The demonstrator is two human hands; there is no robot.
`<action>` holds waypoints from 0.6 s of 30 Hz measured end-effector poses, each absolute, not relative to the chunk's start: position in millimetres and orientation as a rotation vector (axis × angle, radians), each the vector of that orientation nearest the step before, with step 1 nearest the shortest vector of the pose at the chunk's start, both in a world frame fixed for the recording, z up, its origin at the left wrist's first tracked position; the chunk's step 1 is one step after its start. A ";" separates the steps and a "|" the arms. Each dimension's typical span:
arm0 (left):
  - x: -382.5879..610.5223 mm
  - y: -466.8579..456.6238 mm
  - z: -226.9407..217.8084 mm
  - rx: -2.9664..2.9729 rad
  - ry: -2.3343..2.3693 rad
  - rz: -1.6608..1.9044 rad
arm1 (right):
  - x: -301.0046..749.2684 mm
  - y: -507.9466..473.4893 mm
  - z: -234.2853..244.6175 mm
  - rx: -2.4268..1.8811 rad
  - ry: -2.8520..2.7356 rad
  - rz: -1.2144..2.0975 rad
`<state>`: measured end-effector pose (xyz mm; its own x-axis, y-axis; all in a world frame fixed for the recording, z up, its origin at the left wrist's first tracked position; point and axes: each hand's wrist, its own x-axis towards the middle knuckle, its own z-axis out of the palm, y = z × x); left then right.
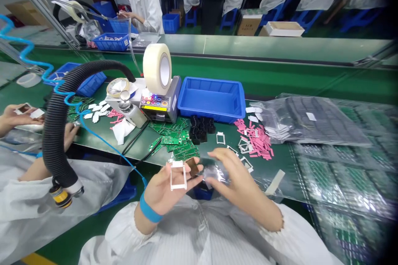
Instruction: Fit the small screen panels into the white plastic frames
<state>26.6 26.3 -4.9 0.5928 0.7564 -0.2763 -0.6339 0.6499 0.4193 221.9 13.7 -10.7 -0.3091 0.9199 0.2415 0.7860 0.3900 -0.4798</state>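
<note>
My left hand [160,192], with a blue band at its wrist, is turned palm up. A small white plastic frame [178,164] rests across its palm and fingers. Between the fingertips of the same hand sits a small dark brown display panel [193,167]. My right hand [238,180] is closed on a crinkled piece of clear plastic film [215,172], right beside the panel. Whether film and panel touch is hard to tell. Beyond both hands lie green circuit boards [172,138], black parts [200,128] and loose white frames [245,145].
A blue bin [211,99] stands beside a tape dispenser [158,105] with a large roll. Pink strips [261,143] and bagged grey sheets [311,118] lie to the right. A black hose [56,124] arches at left, near a co-worker's hands [70,134].
</note>
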 end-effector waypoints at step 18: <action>36.6 14.0 -1.0 0.361 0.258 0.792 | 178.2 13.8 8.3 -0.746 -1.223 1.458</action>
